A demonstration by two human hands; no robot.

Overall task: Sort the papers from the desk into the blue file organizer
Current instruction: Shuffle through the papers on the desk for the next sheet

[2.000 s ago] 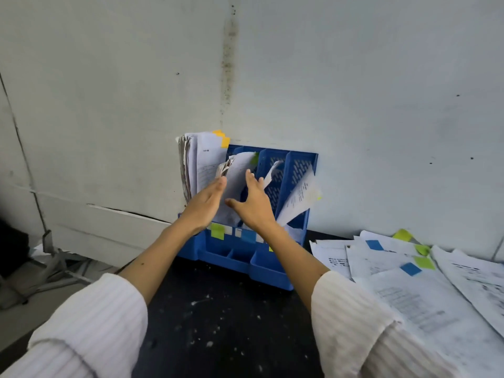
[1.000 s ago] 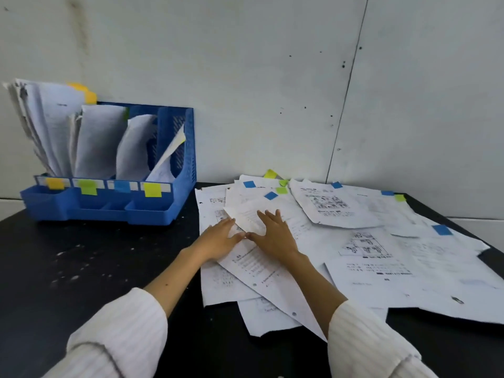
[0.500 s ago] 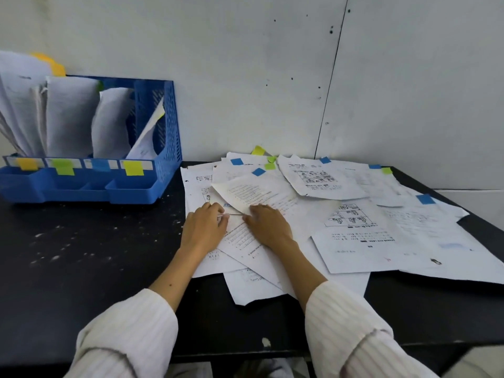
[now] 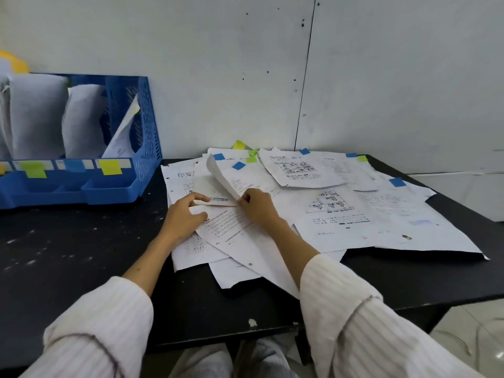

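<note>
You're lifting one sheet [image 4: 218, 174] off the pile at frame centre.

Your right hand [image 4: 256, 207] pinches its curled edge; your left hand [image 4: 184, 214] grips its lower corner. Next, I'd judge, carry it to the blue file organizer [image 4: 81, 184], upper left, matching its tab. Four labelled slots show; loose papers [image 4: 341, 214] number a dozen or more.

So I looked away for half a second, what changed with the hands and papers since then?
Both hands were pressing flat on the pile; now the right hand and left hand pinch the top sheet, whose near edge has lifted and curls up toward the wall. The other papers and the blue file organizer stayed as they were.
</note>
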